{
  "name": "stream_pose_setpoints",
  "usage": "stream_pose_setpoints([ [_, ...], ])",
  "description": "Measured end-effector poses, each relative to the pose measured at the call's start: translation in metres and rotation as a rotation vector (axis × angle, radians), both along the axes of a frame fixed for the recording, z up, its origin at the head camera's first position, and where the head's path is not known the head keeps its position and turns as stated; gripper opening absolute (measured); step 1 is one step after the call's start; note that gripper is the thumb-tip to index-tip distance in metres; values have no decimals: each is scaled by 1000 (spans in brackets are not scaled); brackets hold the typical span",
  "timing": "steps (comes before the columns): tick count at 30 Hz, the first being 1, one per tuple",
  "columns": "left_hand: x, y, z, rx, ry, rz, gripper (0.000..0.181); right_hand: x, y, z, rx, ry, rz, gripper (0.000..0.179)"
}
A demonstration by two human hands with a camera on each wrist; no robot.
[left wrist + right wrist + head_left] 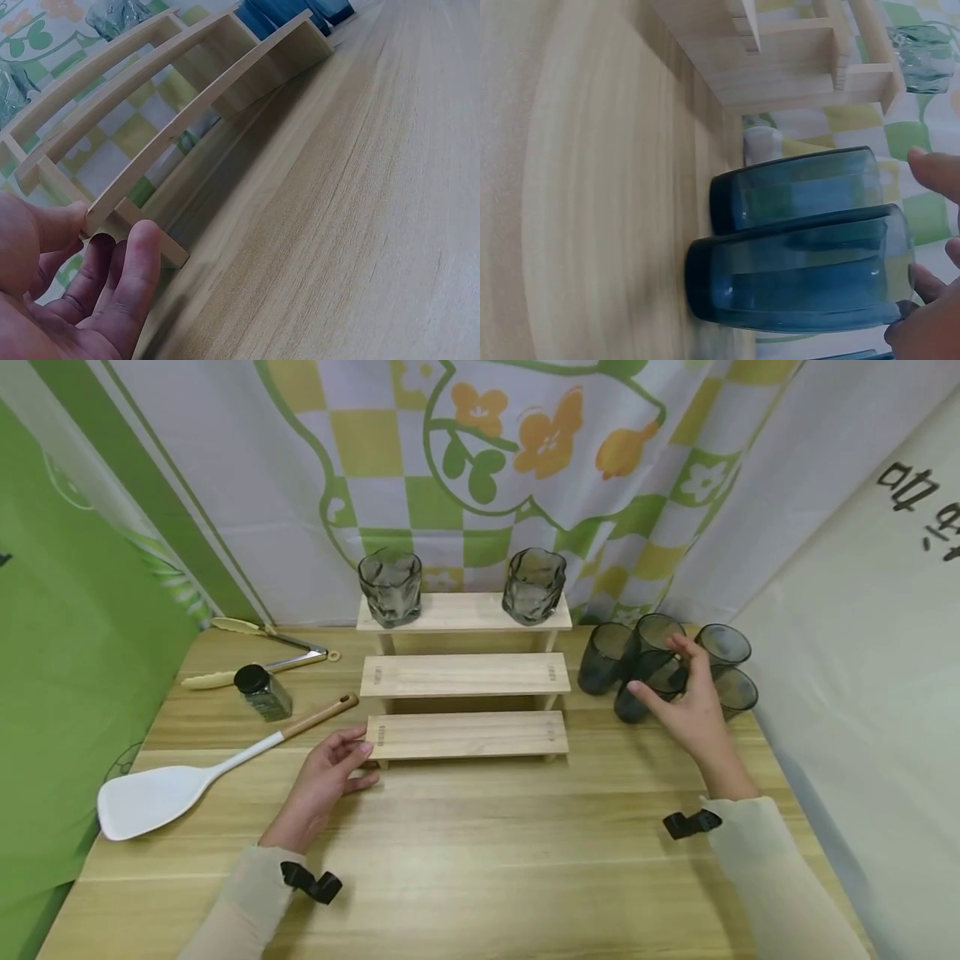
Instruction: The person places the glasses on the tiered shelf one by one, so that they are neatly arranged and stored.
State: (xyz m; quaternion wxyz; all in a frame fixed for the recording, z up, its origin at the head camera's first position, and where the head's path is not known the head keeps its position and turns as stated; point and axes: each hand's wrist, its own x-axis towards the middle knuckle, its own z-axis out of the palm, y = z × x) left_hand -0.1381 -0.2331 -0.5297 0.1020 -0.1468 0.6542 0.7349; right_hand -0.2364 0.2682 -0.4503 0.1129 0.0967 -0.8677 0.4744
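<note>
A pale wooden three-step rack (465, 735) stands mid-table. My left hand (326, 777) pinches the left end of its lowest step, thumb on the board and fingers below the edge in the left wrist view. On the right, several smoky blue drinking glasses (603, 660) stand upright in a cluster. My right hand (697, 718) is over the front glass (810, 277), thumb and fingers spread apart. In the right wrist view its fingertips are right at that glass's rim, with the thumb away from it. Two wavy clear-grey tumblers (390, 589) sit at the ends of the top step.
At the left lie tongs (300, 657) with cream tips and a white spatula (153, 802) with a wooden handle end. A black-lidded spice jar (264, 693) is between them. A patterned curtain (450, 518) hangs behind the rack, and a white wall borders the table's right side.
</note>
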Motion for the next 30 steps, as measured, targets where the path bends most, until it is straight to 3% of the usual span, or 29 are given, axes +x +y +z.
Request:
stream_pose_setpoints([
  [9, 0, 0, 0, 7, -14, 5, 50, 13, -1, -7, 131, 50, -7, 81],
  [17, 1, -1, -1, 8, -6, 20, 48, 23, -5, -8, 194, 252, 27, 75],
  [23, 1, 1, -1, 19, 3, 4, 50, 23, 0, -7, 209, 68, 11, 78],
  [28, 1, 2, -1, 19, 6, -1, 50, 24, 2, -9, 241, 74, -28, 77],
  [30, 2, 1, -2, 14, 4, 2, 50, 25, 2, -7, 242, 36, -39, 83],
])
